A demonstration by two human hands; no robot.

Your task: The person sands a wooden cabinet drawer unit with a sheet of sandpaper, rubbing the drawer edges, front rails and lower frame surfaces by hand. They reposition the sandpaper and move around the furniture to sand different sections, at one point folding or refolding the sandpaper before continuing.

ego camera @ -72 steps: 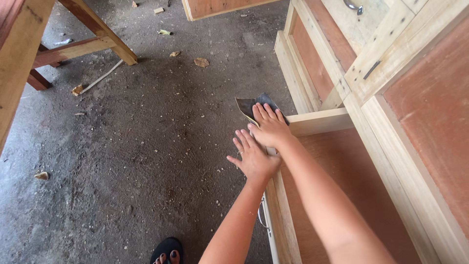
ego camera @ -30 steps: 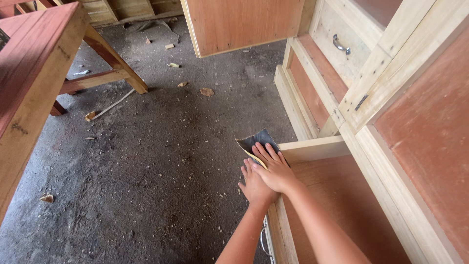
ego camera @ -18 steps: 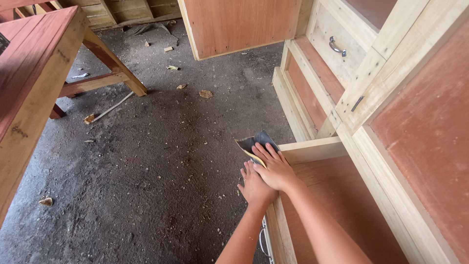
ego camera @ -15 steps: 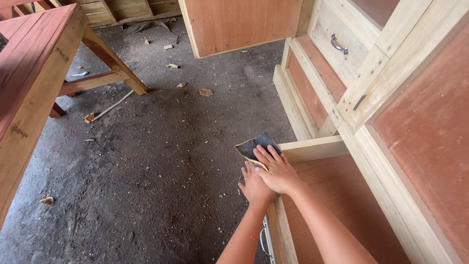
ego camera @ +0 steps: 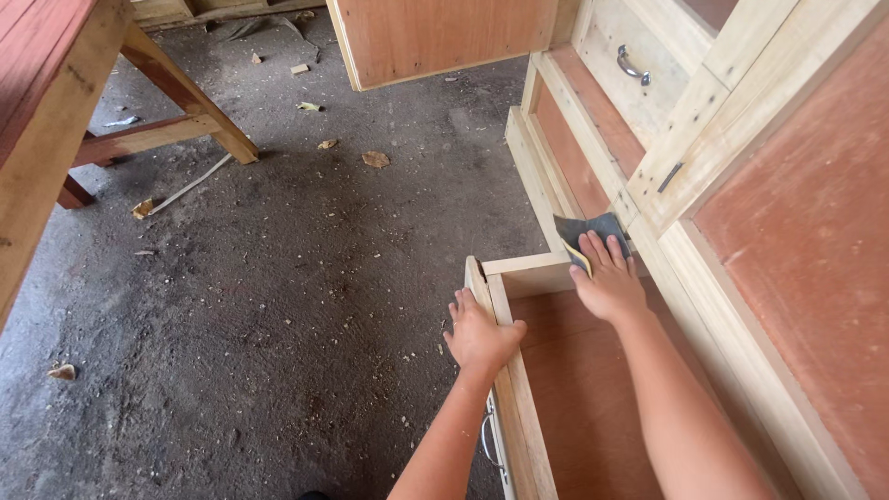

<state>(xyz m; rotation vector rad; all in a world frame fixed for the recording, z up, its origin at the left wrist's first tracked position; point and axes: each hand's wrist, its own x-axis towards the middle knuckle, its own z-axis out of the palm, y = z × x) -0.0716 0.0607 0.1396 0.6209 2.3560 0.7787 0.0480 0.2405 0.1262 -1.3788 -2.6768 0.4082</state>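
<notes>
Hands: two, both bare, both on the one pulled-out drawer (ego camera: 519, 278).
Left hand (ego camera: 480, 335): wraps the top edge of the drawer front, thumb inside the drawer, fingers (ego camera: 460, 308) curled narrow over the outer face, gripping the board.
Right hand (ego camera: 608, 285): lies flat on the drawer's far side board, fingers (ego camera: 602, 252) spread and pressing one sheet of sandpaper (ego camera: 582, 230) down onto the wood.
Sandpaper: one dark grey sheet with a yellowish back, its front half sticking out past the fingertips at the drawer's far corner, against the cabinet frame.
Drawers: one open with a reddish-brown bottom panel; one shut drawer (ego camera: 630, 88) higher up in the cabinet.
Handles: two of metal, one (ego camera: 632, 67) on the shut drawer, one (ego camera: 485, 443) on the outside of the open drawer's front, below the left wrist.
Cabinet (ego camera: 732, 148): one, pale wood frame with reddish panels, along the right.
Surface (ego camera: 46, 111): one wooden workbench at the upper left, reddish top, slanted legs.
Floor (ego camera: 278, 296): grey concrete, dusty, several wood scraps scattered near the bench.
</notes>
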